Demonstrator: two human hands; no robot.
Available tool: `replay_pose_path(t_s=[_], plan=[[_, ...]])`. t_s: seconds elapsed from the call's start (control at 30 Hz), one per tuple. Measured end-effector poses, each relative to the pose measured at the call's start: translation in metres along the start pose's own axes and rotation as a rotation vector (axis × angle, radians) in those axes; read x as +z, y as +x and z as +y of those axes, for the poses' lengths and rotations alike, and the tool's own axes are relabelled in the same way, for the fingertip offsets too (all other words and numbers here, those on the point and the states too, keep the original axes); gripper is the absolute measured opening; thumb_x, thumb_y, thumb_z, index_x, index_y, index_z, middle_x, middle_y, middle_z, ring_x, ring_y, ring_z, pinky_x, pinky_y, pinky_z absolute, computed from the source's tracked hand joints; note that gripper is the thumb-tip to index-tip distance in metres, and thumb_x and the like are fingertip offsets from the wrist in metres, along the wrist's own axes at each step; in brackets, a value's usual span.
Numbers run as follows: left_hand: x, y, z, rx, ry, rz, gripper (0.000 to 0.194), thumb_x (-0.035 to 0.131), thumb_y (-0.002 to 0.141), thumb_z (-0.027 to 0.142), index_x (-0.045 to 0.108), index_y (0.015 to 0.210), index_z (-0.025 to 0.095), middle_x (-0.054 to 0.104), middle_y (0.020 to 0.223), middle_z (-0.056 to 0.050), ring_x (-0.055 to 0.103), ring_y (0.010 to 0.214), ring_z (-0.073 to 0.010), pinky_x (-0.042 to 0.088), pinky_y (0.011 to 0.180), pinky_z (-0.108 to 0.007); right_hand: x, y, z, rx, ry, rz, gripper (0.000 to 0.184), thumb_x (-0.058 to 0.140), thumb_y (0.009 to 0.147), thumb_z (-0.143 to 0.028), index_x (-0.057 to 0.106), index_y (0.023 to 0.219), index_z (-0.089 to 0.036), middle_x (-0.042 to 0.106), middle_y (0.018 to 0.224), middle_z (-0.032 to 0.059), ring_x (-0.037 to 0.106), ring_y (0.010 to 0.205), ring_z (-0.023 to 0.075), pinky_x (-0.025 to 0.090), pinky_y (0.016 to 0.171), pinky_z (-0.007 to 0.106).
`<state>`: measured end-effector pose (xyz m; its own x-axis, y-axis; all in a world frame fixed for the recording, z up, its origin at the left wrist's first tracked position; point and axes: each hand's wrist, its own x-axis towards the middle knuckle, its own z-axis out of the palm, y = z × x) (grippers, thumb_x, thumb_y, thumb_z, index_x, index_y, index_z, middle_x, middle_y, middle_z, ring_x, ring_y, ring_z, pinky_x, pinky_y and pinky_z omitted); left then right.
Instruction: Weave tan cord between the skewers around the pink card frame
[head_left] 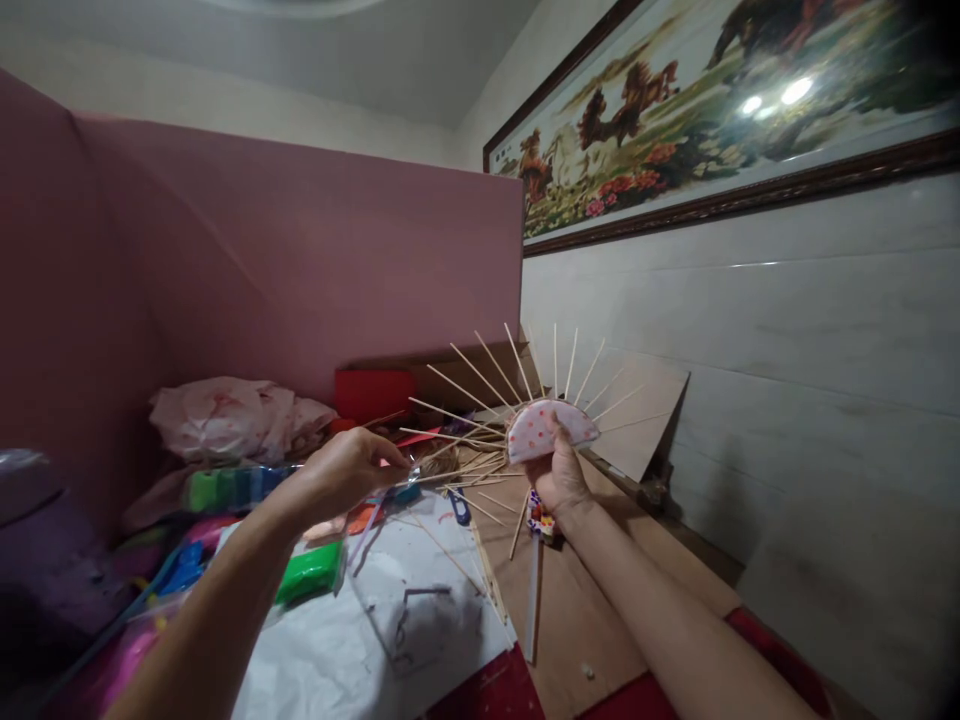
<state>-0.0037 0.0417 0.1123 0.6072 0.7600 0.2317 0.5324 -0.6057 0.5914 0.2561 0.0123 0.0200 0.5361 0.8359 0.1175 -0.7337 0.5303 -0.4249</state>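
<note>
A half-round white piece with red dots is in my right hand, the thumb pressed on its front face. Thin wooden sticks fan outward from its curved edge. To the left, my left hand has its fingers pinched together at the outer end of a low stick that runs toward the half-round piece. Something small and shiny shows by those fingertips, too small to name. Below the hands, loose sticks lie scattered over the brown board.
A white sheet covers the near left, with a bright green packet on it. A blue-handled cutter and a clear ruler-like strip lie centrally. Behind are a pink bundle and a pink partition; a tiled wall borders the right.
</note>
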Motion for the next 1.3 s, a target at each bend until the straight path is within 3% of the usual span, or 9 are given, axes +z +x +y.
replay_pose_path(t_s=[0.17, 0.33, 0.4, 0.57, 0.73, 0.83, 0.97, 1.13, 1.3], plan=[[-0.009, -0.006, -0.002, -0.017, 0.039, -0.044, 0.011, 0.06, 0.06, 0.024, 0.068, 0.056, 0.018, 0.05, 0.044, 0.003, 0.038, 0.04, -0.0066, 0.023, 0.038, -0.016, 0.0, 0.002, -0.003, -0.035, 0.002, -0.034, 0.038, 0.072, 0.059, -0.032, 0.058, 0.093, -0.022, 0.067, 0.075, -0.0036, 0.061, 0.065, 0.0114, 0.051, 0.06, 0.023], [0.017, -0.009, -0.007, -0.007, 0.019, -0.393, 0.013, 0.053, 0.06, 0.017, 0.066, 0.057, 0.018, 0.05, 0.037, 0.003, 0.043, 0.033, -0.0093, 0.026, 0.036, -0.018, 0.002, 0.0, -0.002, -0.015, 0.03, -0.079, 0.035, 0.072, 0.06, -0.036, 0.058, 0.089, -0.024, 0.067, 0.078, -0.0042, 0.061, 0.071, 0.0132, 0.052, 0.064, 0.028], [0.027, -0.006, -0.014, 0.019, 0.003, -0.456, 0.015, 0.051, 0.059, 0.013, 0.065, 0.057, 0.018, 0.052, 0.039, 0.001, 0.048, 0.036, -0.0111, 0.03, 0.038, -0.018, 0.002, 0.0, -0.002, -0.016, 0.046, -0.093, 0.034, 0.072, 0.06, -0.037, 0.058, 0.089, -0.024, 0.067, 0.078, -0.0043, 0.061, 0.072, 0.0134, 0.052, 0.068, 0.03], [0.033, 0.004, -0.018, 0.095, 0.085, -0.275, 0.01, 0.056, 0.058, 0.016, 0.063, 0.051, 0.016, 0.054, 0.045, 0.001, 0.046, 0.044, -0.0099, 0.026, 0.04, -0.019, 0.004, -0.002, -0.002, -0.01, 0.015, -0.129, 0.037, 0.071, 0.061, -0.038, 0.058, 0.093, -0.024, 0.067, 0.083, -0.0022, 0.062, 0.074, 0.0143, 0.052, 0.067, 0.031], [0.043, 0.008, 0.009, 0.103, 0.078, 0.142, 0.029, 0.052, 0.071, 0.036, 0.064, 0.057, 0.014, 0.053, 0.05, 0.001, 0.041, 0.047, -0.0091, 0.023, 0.044, -0.021, 0.01, -0.015, 0.007, 0.008, 0.011, -0.13, 0.036, 0.073, 0.061, -0.033, 0.059, 0.093, -0.024, 0.067, 0.08, -0.0035, 0.062, 0.072, 0.0136, 0.052, 0.068, 0.03], [0.058, 0.008, 0.023, 0.058, 0.109, 0.301, 0.03, 0.051, 0.073, 0.042, 0.067, 0.069, 0.017, 0.057, 0.057, -0.001, 0.044, 0.052, -0.0111, 0.024, 0.048, -0.022, 0.014, -0.028, 0.016, 0.059, 0.009, -0.156, 0.034, 0.072, 0.061, -0.034, 0.059, 0.091, -0.023, 0.067, 0.082, -0.0027, 0.061, 0.074, 0.0138, 0.052, 0.071, 0.03], [0.076, 0.008, 0.026, -0.071, 0.258, 0.325, 0.03, 0.054, 0.072, 0.043, 0.065, 0.059, 0.018, 0.058, 0.055, -0.004, 0.044, 0.051, -0.0127, 0.021, 0.05, -0.024, 0.019, -0.043, 0.026, 0.128, -0.023, -0.16, 0.033, 0.071, 0.061, -0.038, 0.06, 0.087, -0.021, 0.067, 0.081, -0.0012, 0.061, 0.075, 0.0144, 0.052, 0.072, 0.03], [0.087, 0.011, 0.018, -0.039, 0.106, 0.243, 0.025, 0.05, 0.074, 0.031, 0.061, 0.056, 0.017, 0.056, 0.053, -0.003, 0.046, 0.051, -0.0124, 0.022, 0.048, -0.023, 0.022, -0.051, 0.027, 0.134, -0.01, -0.191, 0.036, 0.072, 0.062, -0.035, 0.059, 0.093, -0.023, 0.067, 0.082, -0.0017, 0.061, 0.075, 0.0137, 0.051, 0.073, 0.029], [0.09, 0.012, 0.017, 0.05, 0.065, 0.325, 0.01, 0.049, 0.069, 0.019, 0.054, 0.06, 0.017, 0.055, 0.057, -0.001, 0.047, 0.053, -0.012, 0.026, 0.05, -0.022, 0.022, -0.047, 0.025, 0.126, 0.025, -0.128, 0.035, 0.073, 0.06, -0.032, 0.059, 0.091, -0.022, 0.067, 0.082, -0.0019, 0.062, 0.074, 0.0134, 0.052, 0.071, 0.029]])
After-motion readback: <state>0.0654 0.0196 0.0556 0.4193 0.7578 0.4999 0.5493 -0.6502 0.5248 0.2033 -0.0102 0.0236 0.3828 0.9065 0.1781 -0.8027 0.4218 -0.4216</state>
